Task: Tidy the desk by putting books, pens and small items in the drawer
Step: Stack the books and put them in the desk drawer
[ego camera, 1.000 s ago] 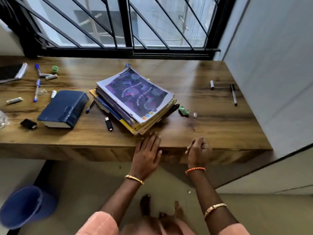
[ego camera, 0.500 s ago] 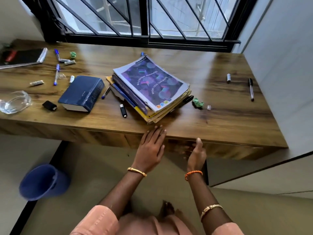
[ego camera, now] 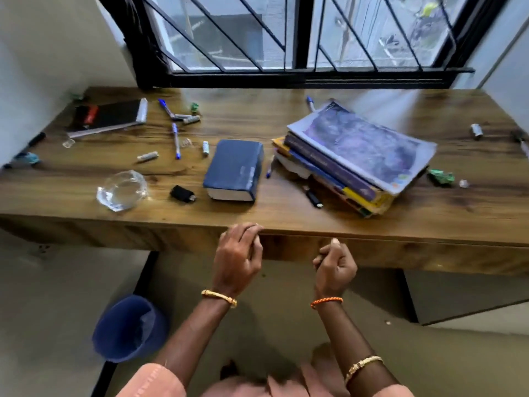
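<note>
Both hands have curled since a moment ago: the left hand (ego camera: pixel 239 255) hooks fingertips on the desk (ego camera: pixel 286 219) edge, the right hand (ego camera: pixel 336 266) is fisted, holding nothing, apparently seeking the unopened drawer (ego camera: pixel 300 250). Books (ego camera: pixel 352 156) and pens (ego camera: pixel 176 140) wait on top.

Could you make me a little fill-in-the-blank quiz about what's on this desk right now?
1. The thick closed book lying by itself has a ____ cover.
2. On the floor under the desk's left end stands a blue ____.
3. The stack of books lies to the ____ of the thick book.
4. Both hands, left hand and right hand, are at the desk's ____ edge.

Missing words: blue; bin; right; front
</note>
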